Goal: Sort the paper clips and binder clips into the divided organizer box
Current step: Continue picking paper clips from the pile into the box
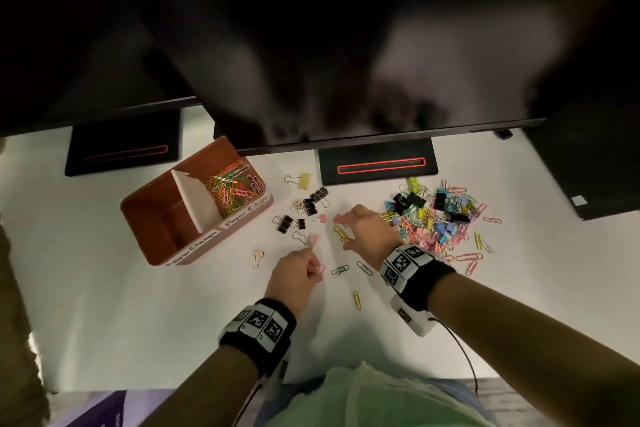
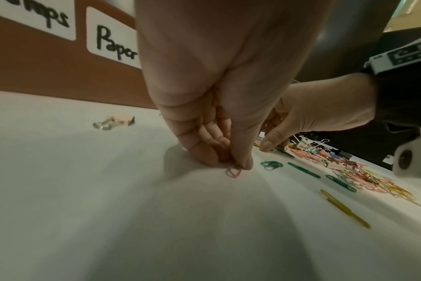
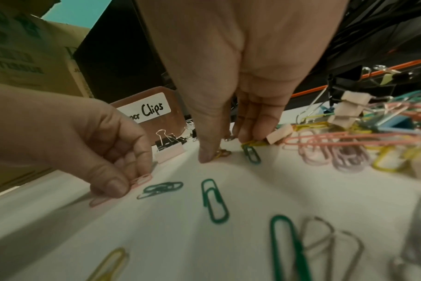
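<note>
The brown organizer box (image 1: 162, 218) stands at the left with a white divider. Its right compartment, labelled Paper Clips, holds several coloured paper clips (image 1: 233, 189); no clips show in the left one. My left hand (image 1: 317, 269) pinches a pink paper clip (image 2: 233, 172) between thumb and fingers, low on the table. My right hand (image 1: 343, 233) reaches down with straight, spread fingers, its fingertips (image 3: 249, 136) touching yellow paper clips (image 3: 252, 143) on the table. A mixed pile of clips (image 1: 436, 218) lies to its right.
Black binder clips (image 1: 311, 205), a yellow binder clip (image 1: 304, 180), a pink one (image 1: 313, 239) and a beige one (image 1: 258, 257) lie between box and hands. Green paper clips (image 1: 339, 270) and a yellow one (image 1: 356, 299) lie nearer me. Monitor stands (image 1: 377, 167) border the back.
</note>
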`<state>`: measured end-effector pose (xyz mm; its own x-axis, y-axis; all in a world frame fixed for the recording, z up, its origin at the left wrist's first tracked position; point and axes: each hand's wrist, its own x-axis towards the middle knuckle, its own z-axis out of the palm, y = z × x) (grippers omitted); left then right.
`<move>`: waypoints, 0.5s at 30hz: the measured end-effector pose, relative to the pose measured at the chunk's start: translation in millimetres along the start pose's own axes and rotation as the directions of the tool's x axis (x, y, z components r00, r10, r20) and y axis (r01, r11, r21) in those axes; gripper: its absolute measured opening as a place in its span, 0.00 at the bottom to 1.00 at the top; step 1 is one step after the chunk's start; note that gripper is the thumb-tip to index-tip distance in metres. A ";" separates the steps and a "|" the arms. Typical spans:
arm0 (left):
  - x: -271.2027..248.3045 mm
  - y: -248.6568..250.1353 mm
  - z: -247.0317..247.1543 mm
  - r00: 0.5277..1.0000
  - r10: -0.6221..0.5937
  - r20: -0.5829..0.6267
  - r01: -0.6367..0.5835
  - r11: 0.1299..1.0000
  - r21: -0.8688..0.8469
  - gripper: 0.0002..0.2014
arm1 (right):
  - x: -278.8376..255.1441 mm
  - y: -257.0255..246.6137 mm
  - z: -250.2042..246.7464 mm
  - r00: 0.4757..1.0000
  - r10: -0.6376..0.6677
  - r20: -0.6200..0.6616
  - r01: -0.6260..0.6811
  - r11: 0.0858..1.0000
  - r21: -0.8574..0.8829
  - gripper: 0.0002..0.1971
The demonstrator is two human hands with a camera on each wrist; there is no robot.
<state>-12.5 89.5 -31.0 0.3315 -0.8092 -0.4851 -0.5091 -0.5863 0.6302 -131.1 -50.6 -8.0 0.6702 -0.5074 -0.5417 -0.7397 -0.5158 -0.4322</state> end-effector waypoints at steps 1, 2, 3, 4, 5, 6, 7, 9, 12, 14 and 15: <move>-0.8 -1.1 -0.7 1.000 0.018 -0.011 -0.018 1.000 0.006 0.04 | 0.6 1.0 0.1 1.000 -0.029 -0.006 0.029 1.000 -0.006 0.21; -2.1 -2.2 -1.4 0.999 0.041 -0.020 -0.041 0.999 0.018 0.03 | 1.7 2.4 0.1 0.998 -0.057 -0.010 0.057 0.998 -0.019 0.17; -3.3 -2.6 -2.3 0.998 0.066 -0.020 -0.066 0.997 0.043 0.01 | 2.8 3.6 -0.2 0.997 -0.076 -0.005 0.076 0.997 -0.032 0.13; -4.9 -3.1 -3.3 0.995 0.095 -0.010 -0.094 0.992 0.083 0.01 | 3.9 4.2 -1.1 0.996 -0.085 0.006 0.085 0.996 -0.039 0.11; -6.4 -3.7 -3.9 0.993 0.122 0.005 -0.122 0.985 0.122 0.02 | 5.1 4.3 -2.4 0.996 -0.087 0.017 0.088 0.995 -0.044 0.11; -7.7 -5.0 -5.0 0.989 0.148 0.014 -0.149 0.979 0.141 0.02 | 6.4 3.9 -4.0 0.996 -0.089 0.024 0.090 0.995 -0.047 0.10; -8.8 -6.0 -6.8 0.985 0.172 0.012 -0.172 0.975 0.139 0.03 | 7.5 3.3 -5.5 0.996 -0.087 0.027 0.088 0.995 -0.042 0.10; -9.3 -7.6 -13.3 0.977 0.210 -0.025 -0.207 0.973 0.101 0.03 | 10.0 2.6 -7.2 0.997 -0.065 0.035 0.065 0.998 -0.006 0.10; -3.0 -9.6 -26.5 0.973 0.208 -0.098 -0.207 0.978 0.014 0.03 | 13.7 1.3 -7.3 0.997 -0.024 0.075 0.023 1.000 0.012 0.10; 5.6 -10.4 -32.8 0.975 0.187 -0.120 -0.192 0.981 -0.027 0.10 | 15.4 0.2 -6.9 0.996 0.006 0.088 -0.007 1.000 0.009 0.10; 10.2 -10.1 -34.4 0.977 0.178 -0.118 -0.184 0.982 -0.036 0.12 | 16.0 -0.5 -7.1 0.996 0.018 0.087 -0.018 1.000 0.009 0.11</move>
<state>23.3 85.9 -21.5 0.3271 -0.8995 -0.2897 -0.5327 -0.4287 0.7297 -119.6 -63.4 -11.4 0.6493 -0.4541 -0.6101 -0.7524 -0.5004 -0.4284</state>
